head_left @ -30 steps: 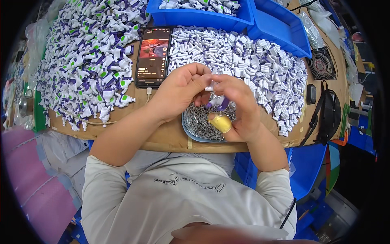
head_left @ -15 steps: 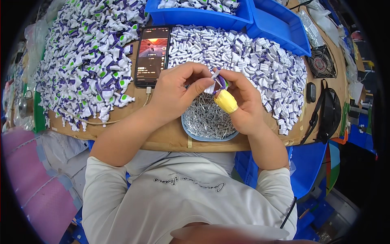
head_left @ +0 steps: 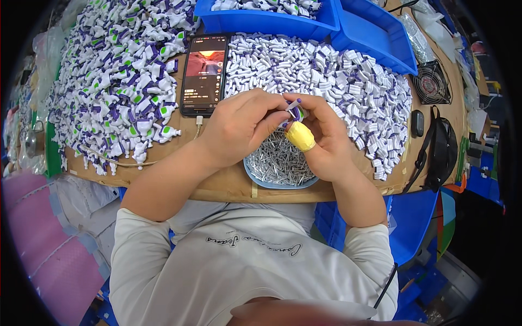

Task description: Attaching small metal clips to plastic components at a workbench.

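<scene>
Above the bowl my two hands meet at the fingertips. My left hand (head_left: 239,126) is closed, thumb and index finger pinching a small white plastic piece (head_left: 294,104). My right hand (head_left: 330,138) is closed round a small purple-and-white plastic part (head_left: 297,113), largely hidden by the fingers. A yellow wrap (head_left: 300,136) covers the right thumb. Right below, a light blue bowl (head_left: 272,185) holds many thin metal pins (head_left: 280,160). Behind the hands spreads a pile of white and purple plastic pieces (head_left: 348,81).
A pile of white, purple and green plastic figures (head_left: 125,81) covers the left of the table. A phone (head_left: 203,73) with a lit screen and cable lies beside it. Blue bins (head_left: 266,26) stand at the back. A fan (head_left: 431,84) and black pouch (head_left: 439,152) are on the right.
Both hands stay together above the bowl. The white piece has tilted and shifted slightly right, and the left fingers have moved a little right with it.
</scene>
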`<state>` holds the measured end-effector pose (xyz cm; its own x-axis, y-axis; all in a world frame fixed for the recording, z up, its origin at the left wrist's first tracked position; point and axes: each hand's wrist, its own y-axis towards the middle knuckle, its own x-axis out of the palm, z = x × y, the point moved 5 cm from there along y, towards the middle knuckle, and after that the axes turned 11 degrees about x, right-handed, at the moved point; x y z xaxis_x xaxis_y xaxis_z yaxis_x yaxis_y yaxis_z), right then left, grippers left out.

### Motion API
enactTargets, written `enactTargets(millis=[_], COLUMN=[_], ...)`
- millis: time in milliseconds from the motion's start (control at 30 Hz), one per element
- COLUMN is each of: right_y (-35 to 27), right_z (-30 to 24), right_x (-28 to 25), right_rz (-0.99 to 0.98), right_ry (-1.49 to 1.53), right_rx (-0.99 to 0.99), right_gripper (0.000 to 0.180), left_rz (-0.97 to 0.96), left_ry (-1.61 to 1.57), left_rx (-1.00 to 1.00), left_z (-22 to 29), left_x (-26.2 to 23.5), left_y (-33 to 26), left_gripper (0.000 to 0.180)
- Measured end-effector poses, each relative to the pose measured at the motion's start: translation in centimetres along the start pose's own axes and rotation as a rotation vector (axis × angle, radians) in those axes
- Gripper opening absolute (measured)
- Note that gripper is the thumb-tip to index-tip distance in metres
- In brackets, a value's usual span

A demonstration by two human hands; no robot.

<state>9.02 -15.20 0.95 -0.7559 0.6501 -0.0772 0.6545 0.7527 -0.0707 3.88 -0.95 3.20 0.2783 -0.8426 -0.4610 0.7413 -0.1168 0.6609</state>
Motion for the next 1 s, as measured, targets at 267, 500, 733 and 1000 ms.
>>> enactTargets(millis=[267, 500, 733, 1000], right_y=[-0.2, -0.1, -0.1, 0.0], right_z=[-0.5, -1.0, -0.5, 0.4], right_x=[-0.3, -0.5, -0.2, 0.1], right_rz=[0.112, 0.045, 0.086, 0.078], right_ry=[0.011, -0.315, 0.148, 0.165], right_rx=[-0.12, -0.217, -0.087, -0.052], right_gripper=[0.034, 0.03, 0.031, 0.026], left_rz=[-0.019, 0.183, 0.254, 0.15], left_ry=[-0.459, -0.68, -0.671, -0.608], left_rx=[-0.347, -0.423, -0.339, -0.321], left_z=[-1.5, -3.3, -3.0, -2.6], left_x=[1.0, 0.6, 0.3, 0.2], left_y=[-0.8, -1.1, -1.0, -0.9], left_gripper=[0.025, 0.024, 0.02, 0.02])
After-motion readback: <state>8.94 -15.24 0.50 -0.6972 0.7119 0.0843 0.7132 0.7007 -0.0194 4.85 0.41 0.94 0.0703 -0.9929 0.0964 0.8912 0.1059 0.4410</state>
